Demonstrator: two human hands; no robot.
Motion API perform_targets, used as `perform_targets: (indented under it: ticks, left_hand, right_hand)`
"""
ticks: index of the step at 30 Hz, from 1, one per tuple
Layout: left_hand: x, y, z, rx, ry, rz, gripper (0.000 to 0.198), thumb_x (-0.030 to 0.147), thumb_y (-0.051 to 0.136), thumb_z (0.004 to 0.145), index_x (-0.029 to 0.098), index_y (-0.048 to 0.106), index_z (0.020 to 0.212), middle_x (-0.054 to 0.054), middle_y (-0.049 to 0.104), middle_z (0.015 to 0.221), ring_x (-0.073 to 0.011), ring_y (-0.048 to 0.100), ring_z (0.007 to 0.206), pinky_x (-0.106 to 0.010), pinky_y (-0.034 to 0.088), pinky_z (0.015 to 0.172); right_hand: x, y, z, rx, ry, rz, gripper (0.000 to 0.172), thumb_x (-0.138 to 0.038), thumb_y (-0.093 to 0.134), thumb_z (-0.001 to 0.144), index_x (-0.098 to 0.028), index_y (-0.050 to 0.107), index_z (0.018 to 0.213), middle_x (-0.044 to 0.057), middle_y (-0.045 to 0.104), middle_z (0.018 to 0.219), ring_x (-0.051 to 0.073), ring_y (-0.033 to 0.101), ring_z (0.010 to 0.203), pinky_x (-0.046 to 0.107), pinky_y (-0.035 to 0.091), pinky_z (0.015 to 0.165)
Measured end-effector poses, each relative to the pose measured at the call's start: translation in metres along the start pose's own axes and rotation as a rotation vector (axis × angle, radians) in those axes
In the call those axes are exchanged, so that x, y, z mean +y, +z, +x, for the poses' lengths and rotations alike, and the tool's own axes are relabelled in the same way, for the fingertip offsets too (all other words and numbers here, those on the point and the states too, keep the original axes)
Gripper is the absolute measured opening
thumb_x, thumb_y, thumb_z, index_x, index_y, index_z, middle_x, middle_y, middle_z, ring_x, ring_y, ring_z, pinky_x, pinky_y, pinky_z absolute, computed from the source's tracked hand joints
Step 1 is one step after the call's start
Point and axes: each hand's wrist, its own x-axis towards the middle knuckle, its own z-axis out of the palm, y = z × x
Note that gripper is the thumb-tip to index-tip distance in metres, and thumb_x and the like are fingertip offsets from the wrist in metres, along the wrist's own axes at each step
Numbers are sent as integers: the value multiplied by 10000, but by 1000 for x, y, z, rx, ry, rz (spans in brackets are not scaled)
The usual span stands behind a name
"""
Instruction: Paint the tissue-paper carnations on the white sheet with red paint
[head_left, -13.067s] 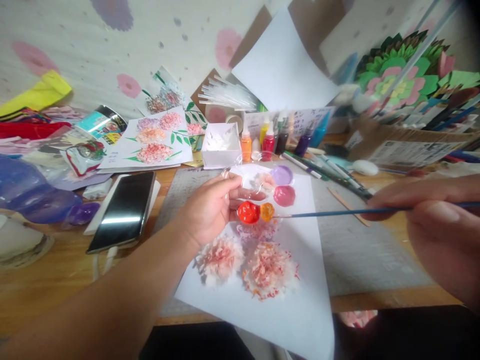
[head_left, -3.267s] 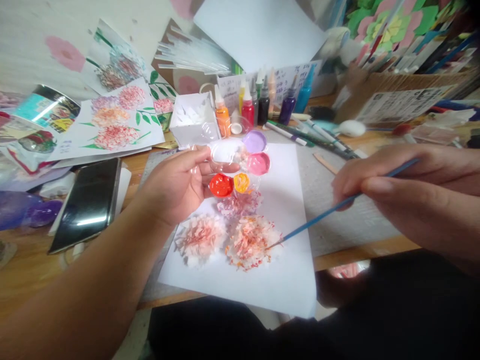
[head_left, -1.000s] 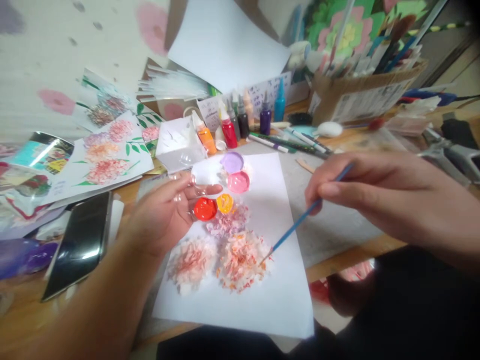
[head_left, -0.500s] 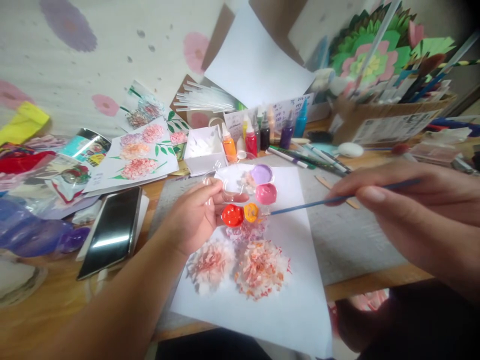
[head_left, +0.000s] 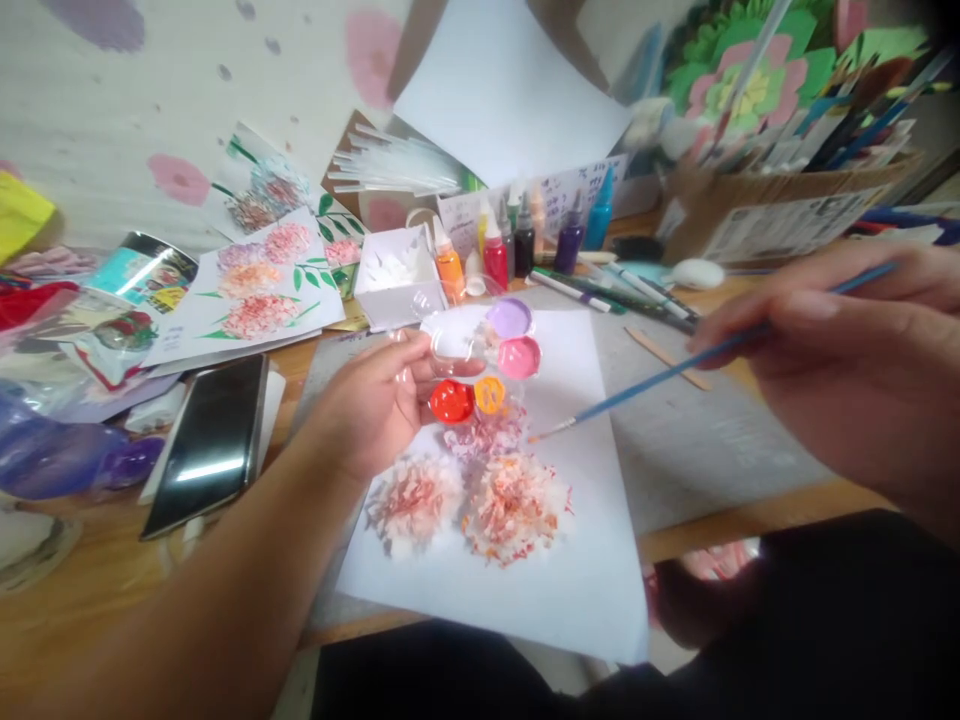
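Observation:
My left hand (head_left: pixel 371 400) grips a clear plastic paint palette (head_left: pixel 480 355) with wells of red, orange, pink and lilac paint, held just above a white sheet (head_left: pixel 570 560). My right hand (head_left: pixel 847 370) pinches a thin blue paintbrush (head_left: pixel 675 370); its tip hangs over the paper, right of the palette. On the sheet lie three dabbed red-orange flowers (head_left: pixel 480 490), one partly under the palette.
A black phone (head_left: pixel 206 440) lies left of my forearm. Paint bottles (head_left: pixel 517 240), a white box (head_left: pixel 394 275), markers (head_left: pixel 622 290) and a finished flower painting (head_left: pixel 259 285) crowd the back of the wooden table (head_left: pixel 97 590). A cardboard box of brushes (head_left: pixel 787 200) stands at the back right.
The brush tip has left the orange well of the palette and dropped down and right, over the paper beside the flowers. My left hand keeps holding the palette.

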Motion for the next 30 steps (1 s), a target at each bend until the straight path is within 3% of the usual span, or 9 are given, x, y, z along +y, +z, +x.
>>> perform_targets:
  ticks: [7, 12, 17, 23, 27, 30]
  left_hand:
    - [1, 1, 2, 50, 1, 40, 56, 197, 557, 805, 179, 546, 752, -108, 733, 706, -233, 712, 641, -307, 549, 552]
    - [1, 1, 3, 65, 11, 49, 82, 210, 545, 812, 183, 571, 739, -114, 719, 694, -236, 705, 644, -331, 566, 576]
    - [1, 2, 3, 96, 13, 49, 119, 200, 536, 821, 183, 580, 712, -124, 722, 698, -247, 708, 649, -342, 559, 593]
    - [4, 5, -3, 49, 2, 46, 108, 200, 565, 840, 173, 576, 737, -116, 750, 713, -220, 708, 648, -302, 546, 588]
    - [4, 3, -4, 24, 19, 40, 111, 188, 561, 851, 171, 568, 741, -122, 753, 720, -230, 716, 672, -317, 552, 603]
    - [3, 2, -2, 42, 33, 44, 87, 190, 567, 830, 172, 572, 746, -121, 743, 708, -243, 718, 672, -317, 550, 584]
  right_hand:
    - [-1, -2, -3, -119, 131, -82, 149, -176, 632, 806, -227, 702, 686, -8, 708, 685, 96, 654, 653, 212, 513, 609]
    - [-2, -3, -4, -180, 138, -136, 112, -262, 672, 825, -245, 710, 721, -21, 721, 719, 89, 666, 696, 177, 518, 631]
    - [-3, -1, -2, -138, 125, -79, 124, -198, 645, 834, -234, 716, 739, -13, 718, 724, 99, 672, 708, 186, 536, 667]
    - [-5, 3, -3, -259, 167, -114, 129, -272, 674, 834, -231, 720, 720, -20, 716, 742, 63, 652, 686, 133, 520, 623]
    - [-4, 1, -4, -180, 134, -74, 138, -204, 640, 845, -225, 714, 730, -16, 716, 722, 73, 662, 698, 145, 525, 655]
    - [-5, 2, -4, -200, 145, -74, 129, -218, 655, 835, -232, 715, 722, -19, 719, 725, 78, 663, 685, 161, 532, 644]
